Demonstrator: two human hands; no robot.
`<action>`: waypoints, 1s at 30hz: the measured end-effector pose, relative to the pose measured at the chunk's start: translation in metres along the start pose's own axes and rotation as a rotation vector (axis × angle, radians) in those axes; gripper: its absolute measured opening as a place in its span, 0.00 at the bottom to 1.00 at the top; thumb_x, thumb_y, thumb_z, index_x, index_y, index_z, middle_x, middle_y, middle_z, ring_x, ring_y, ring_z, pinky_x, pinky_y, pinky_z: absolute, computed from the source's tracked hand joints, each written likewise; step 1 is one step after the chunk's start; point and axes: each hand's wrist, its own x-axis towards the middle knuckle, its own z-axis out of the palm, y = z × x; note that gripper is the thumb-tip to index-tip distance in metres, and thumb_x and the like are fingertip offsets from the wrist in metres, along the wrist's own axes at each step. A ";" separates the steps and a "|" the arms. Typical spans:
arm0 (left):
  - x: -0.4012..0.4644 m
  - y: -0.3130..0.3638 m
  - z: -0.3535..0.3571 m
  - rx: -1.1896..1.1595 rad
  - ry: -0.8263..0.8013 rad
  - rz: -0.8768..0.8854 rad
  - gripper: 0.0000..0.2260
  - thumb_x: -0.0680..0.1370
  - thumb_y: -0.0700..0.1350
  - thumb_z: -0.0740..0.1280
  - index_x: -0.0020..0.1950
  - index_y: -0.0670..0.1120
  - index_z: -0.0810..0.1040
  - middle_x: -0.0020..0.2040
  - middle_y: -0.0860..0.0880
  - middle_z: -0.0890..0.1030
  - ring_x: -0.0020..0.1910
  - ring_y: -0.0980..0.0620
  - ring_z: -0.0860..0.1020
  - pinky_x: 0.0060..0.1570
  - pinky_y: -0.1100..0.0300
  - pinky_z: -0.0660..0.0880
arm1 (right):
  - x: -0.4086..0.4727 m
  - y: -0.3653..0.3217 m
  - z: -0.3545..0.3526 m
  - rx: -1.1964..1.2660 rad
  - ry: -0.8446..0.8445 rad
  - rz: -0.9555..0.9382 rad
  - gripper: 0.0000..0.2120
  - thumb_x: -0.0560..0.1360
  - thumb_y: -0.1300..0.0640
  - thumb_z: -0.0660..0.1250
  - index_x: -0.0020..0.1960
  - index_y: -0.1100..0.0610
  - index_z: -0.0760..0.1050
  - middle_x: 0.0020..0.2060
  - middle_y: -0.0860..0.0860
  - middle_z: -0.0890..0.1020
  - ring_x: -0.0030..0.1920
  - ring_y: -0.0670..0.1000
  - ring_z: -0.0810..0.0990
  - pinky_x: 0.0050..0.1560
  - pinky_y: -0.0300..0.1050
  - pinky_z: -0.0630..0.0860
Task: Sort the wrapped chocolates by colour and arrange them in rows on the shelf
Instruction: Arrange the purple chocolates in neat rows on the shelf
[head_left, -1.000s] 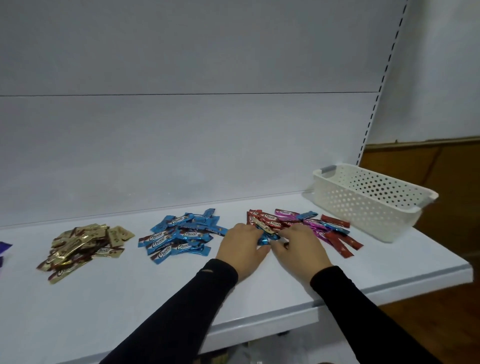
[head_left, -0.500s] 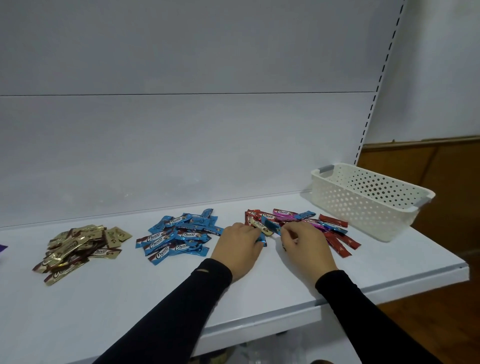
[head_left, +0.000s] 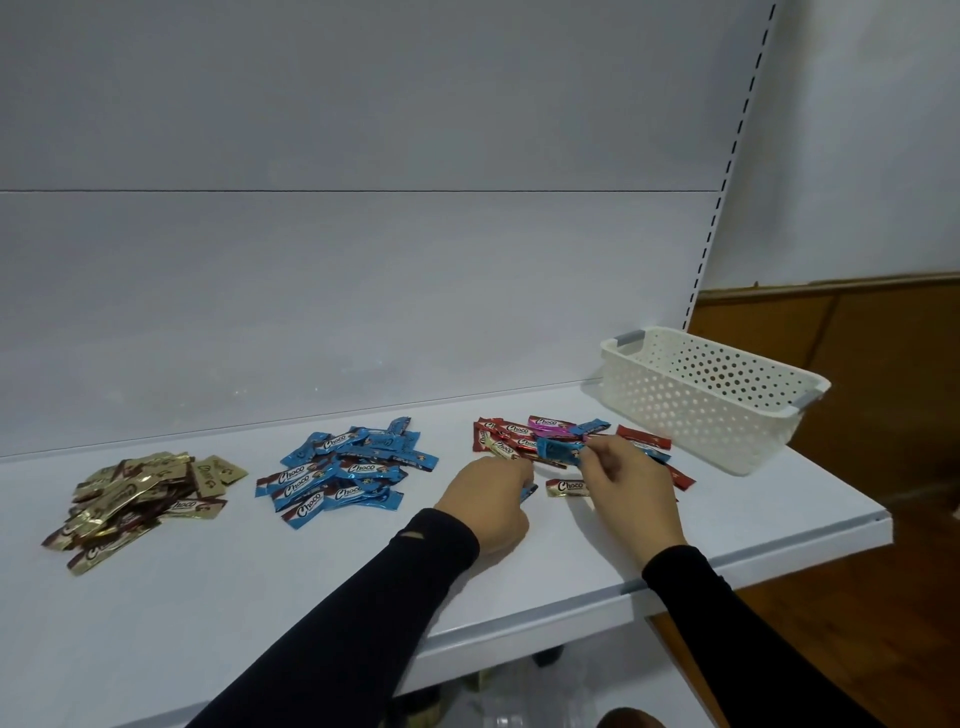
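Sorting chocolates on shelf
Blue wrapper, shiny, pinched by right hand, lifted since earlier; left hand curled round another blue piece

We see a white shelf bearing three groups of wrapped chocolates: a gold pile whose wrappers carry dark brown ends and white "Choco" script, a blue pile with the same brown-and-white lettering, and a mixed pile of red, magenta and blue wrappers. We note a blue chocolate at the right hand, a red-brown one with white script lying apart, and black sleeves on both arms. We also mark the cream basket, perforated with round holes and fitted with grey handles, against a white back panel and brown wood.
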 end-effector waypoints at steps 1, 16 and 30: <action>0.000 0.001 -0.002 0.041 -0.026 -0.002 0.14 0.77 0.37 0.65 0.62 0.44 0.75 0.56 0.44 0.78 0.53 0.46 0.75 0.46 0.62 0.68 | -0.001 0.000 -0.001 0.015 0.000 0.002 0.04 0.79 0.56 0.65 0.48 0.49 0.77 0.40 0.43 0.81 0.44 0.42 0.79 0.40 0.26 0.68; -0.011 -0.013 -0.018 -1.283 0.112 -0.538 0.08 0.81 0.33 0.62 0.55 0.43 0.78 0.50 0.39 0.81 0.39 0.47 0.80 0.39 0.55 0.80 | 0.003 -0.009 0.006 0.336 -0.189 0.049 0.07 0.79 0.56 0.67 0.45 0.56 0.81 0.39 0.52 0.85 0.36 0.46 0.83 0.40 0.39 0.78; 0.010 -0.032 -0.014 -1.272 0.177 -0.470 0.09 0.79 0.35 0.67 0.59 0.43 0.78 0.43 0.42 0.83 0.34 0.51 0.81 0.45 0.51 0.84 | 0.074 0.004 0.007 -0.329 -0.138 -0.119 0.12 0.81 0.54 0.63 0.60 0.55 0.79 0.56 0.52 0.82 0.54 0.51 0.79 0.57 0.43 0.72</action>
